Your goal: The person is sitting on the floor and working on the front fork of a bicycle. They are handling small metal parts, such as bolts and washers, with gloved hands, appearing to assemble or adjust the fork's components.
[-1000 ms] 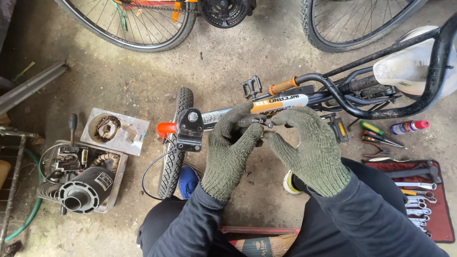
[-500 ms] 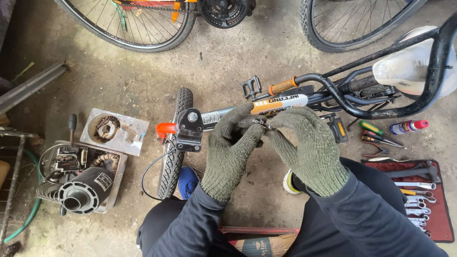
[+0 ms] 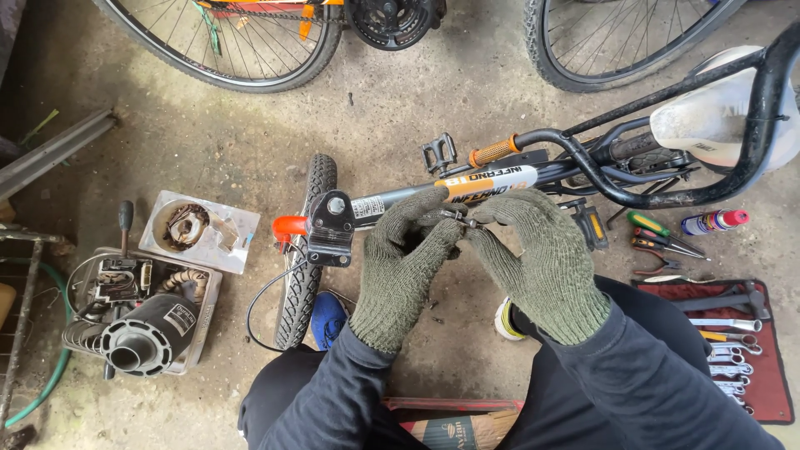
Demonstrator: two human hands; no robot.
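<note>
Nothing much has shifted since the earlier frames; our two gloved hands stay where they were, pinched together over the bicycle frame (image 3: 392, 200), and the small metal part (image 3: 457, 217) between them has not left our fingertips; our left hand (image 3: 402, 268) comes up from six o'clock with its fingers (image 3: 433, 204) curled closed on that part from the nine o'clock side; our right hand (image 3: 546, 267) closes on the same part from three o'clock, thumb and forefinger nipped tight; the part is too small to tell its kind, though it sits just in front of the frame tube, touching or nearly touching it; we cannot tell which.

The frame lies across the concrete floor (image 3: 208, 142); its small knobbly wheel (image 3: 304, 250) stands at nine o'clock of our hands, with an orange reflector (image 3: 289, 227) and a metal bracket (image 3: 332, 227) beside it; an orange grip (image 3: 493, 152) and a pedal (image 3: 439, 152) lie at twelve o'clock; a white saddle (image 3: 717, 112) sits at two o'clock.

Far out at nine o'clock a tray (image 3: 208, 287) holds a black air filter (image 3: 150, 337) and engine pieces; at three o'clock a red tool roll (image 3: 771, 400) carries spanners (image 3: 725, 358), with screwdrivers (image 3: 658, 233) and a spray can (image 3: 715, 222) just above it; two larger wheels (image 3: 250, 50) stand at twelve o'clock.
</note>
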